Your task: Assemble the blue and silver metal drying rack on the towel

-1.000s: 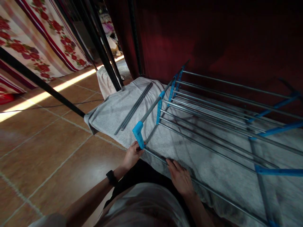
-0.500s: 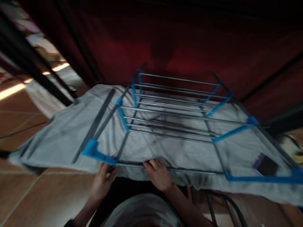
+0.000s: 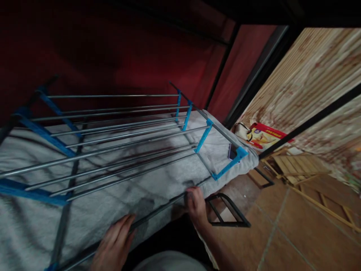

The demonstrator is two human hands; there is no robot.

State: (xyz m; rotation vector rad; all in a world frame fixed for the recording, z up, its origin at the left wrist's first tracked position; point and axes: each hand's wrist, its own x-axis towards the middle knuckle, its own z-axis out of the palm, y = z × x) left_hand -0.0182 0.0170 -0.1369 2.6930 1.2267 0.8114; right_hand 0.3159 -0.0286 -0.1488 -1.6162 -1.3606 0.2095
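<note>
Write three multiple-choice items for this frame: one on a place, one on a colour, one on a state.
1. Where does the red and yellow box lie?
A. on the grey cloth
B. on the floor to the right of the rack
C. in the left hand

2. What colour are the rack's plastic joints?
A. blue
B. green
C. white

3. What is the right hand doing?
A. hanging free in the air
B. gripping the near metal rod
C. holding the box

Answers:
1 B, it sits on the floor past the cloth's right edge.
2 A, every joint along the rods is bright blue.
3 B, its fingers wrap the rod, while the left hand rests on it nearer the camera.
</note>
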